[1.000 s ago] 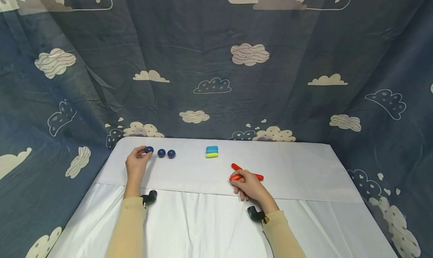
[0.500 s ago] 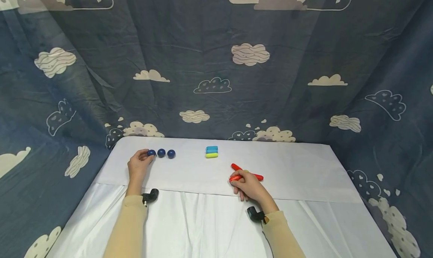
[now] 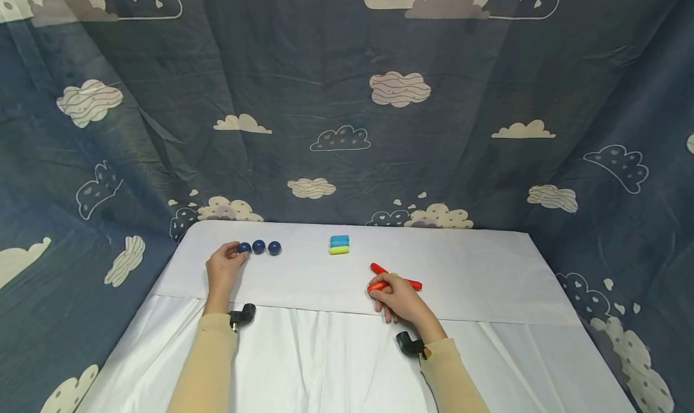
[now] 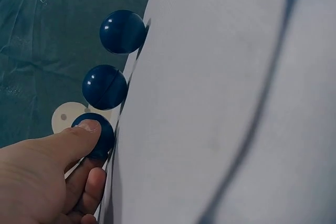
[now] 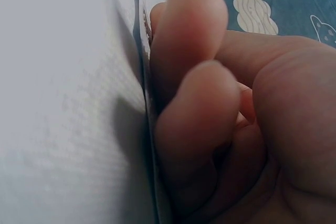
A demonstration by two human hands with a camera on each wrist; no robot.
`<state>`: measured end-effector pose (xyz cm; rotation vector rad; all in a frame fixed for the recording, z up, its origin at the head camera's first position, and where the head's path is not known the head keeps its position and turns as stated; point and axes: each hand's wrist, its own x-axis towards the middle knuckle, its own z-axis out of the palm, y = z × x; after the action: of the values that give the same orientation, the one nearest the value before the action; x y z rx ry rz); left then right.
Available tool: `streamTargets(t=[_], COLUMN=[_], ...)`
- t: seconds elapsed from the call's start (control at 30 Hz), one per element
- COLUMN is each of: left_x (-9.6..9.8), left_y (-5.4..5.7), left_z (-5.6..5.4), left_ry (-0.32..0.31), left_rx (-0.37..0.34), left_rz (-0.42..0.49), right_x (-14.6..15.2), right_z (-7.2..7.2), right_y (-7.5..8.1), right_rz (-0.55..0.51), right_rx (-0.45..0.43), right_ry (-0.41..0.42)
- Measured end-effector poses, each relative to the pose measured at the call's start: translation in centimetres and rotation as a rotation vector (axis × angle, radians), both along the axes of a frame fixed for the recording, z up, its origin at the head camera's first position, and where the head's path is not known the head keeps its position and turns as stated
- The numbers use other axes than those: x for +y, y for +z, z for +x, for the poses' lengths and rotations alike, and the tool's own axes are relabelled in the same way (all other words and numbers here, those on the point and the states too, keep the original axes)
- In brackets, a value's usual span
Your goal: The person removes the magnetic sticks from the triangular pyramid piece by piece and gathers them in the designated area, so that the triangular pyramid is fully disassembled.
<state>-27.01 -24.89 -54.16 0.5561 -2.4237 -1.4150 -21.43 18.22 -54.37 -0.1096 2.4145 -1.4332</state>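
Note:
In the head view, three glossy dark blue balls stand in a row at the left of the white table. My left hand [image 3: 221, 274] pinches the leftmost ball [image 4: 106, 139] between thumb and fingers, close beside the middle ball [image 4: 105, 87]; the third ball [image 4: 122, 31] stands a little apart. Farther right, my right hand [image 3: 398, 295] holds a short red stick [image 3: 378, 286] between thumb and index finger. Another red stick [image 3: 378, 269] and a red end [image 3: 415, 285] show behind that hand, with a yellow-green bit [image 3: 394, 274]. In the right wrist view, fingers hide the held stick.
Two light blue pieces [image 3: 340, 240] and a yellow-green piece [image 3: 339, 250] lie together at the middle back of the white-covered table [image 3: 477, 268]. Behind it hangs a dark cloth [image 3: 450, 172] with cloud prints. A cloth seam crosses the table in front.
My left hand has moved right and slightly nearer, bringing its blue ball down beside the other two. My right hand has stayed in place with the red stick.

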Motion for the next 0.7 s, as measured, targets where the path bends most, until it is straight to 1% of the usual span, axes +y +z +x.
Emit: streamTargets(t=[0.17, 0.27, 0.33, 0.43, 0.53, 0.63, 0.7], left_x=[0.0, -0.1, -0.1, 0.4, 1.5, 3.2, 4.5], left_y=[0.1, 0.4, 0.8, 1.9, 3.3, 4.8, 5.6], left_z=[0.1, 0.4, 0.8, 1.3, 1.8, 2.3, 2.7], left_ry=[0.0, 0.013, 0.031, 0.055, 0.057, 0.036, 0.01], left_rx=[0.005, 0.03, 0.057, 0.106, 0.168, 0.24, 0.276], left_rz=[0.012, 0.039, 0.053, 0.055, 0.049, 0.057, 0.059], right_x=[0.1, 0.1, 0.1, 0.0, 0.0, 0.0, 0.0], right_z=[-0.1, -0.1, -0.1, 0.0, 0.1, 0.1, 0.1], right_y=[-0.2, -0.2, -0.2, 0.0, 0.1, 0.2, 0.3], right_rz=[0.017, 0.022, 0.018, 0.011, 0.007, 0.006, 0.004], right_rx=[0.02, 0.022, 0.016, 0.008, 0.007, 0.005, -0.003], right_ry=[0.018, 0.021, 0.017, 0.015, 0.008, 0.005, 0.005])
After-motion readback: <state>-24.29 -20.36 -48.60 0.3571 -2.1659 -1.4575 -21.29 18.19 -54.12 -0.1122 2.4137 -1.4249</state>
